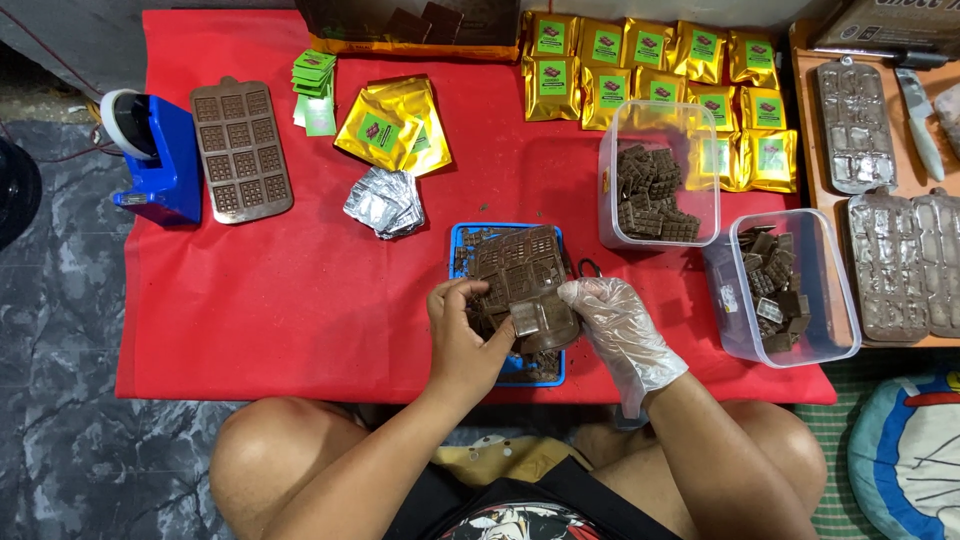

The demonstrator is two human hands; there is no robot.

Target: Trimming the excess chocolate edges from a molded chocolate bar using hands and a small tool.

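On the red cloth (pixel 300 290) over grey floor, we grip the mould (pixel 525 285) above the tray (pixel 460 240): left hand (pixel 465 335) and gloved right hand (pixel 620 325) both clasp its near edge.

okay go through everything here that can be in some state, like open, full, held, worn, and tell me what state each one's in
brown mould: held by both hands, over the blue tray.
left hand: bare, gripping the mould.
right hand: in a clear glove, gripping the mould.
near clear tub: lidless, partly filled with chocolate pieces.
far clear tub: lidless, partly filled.
mould by the tape dispenser: lying flat.
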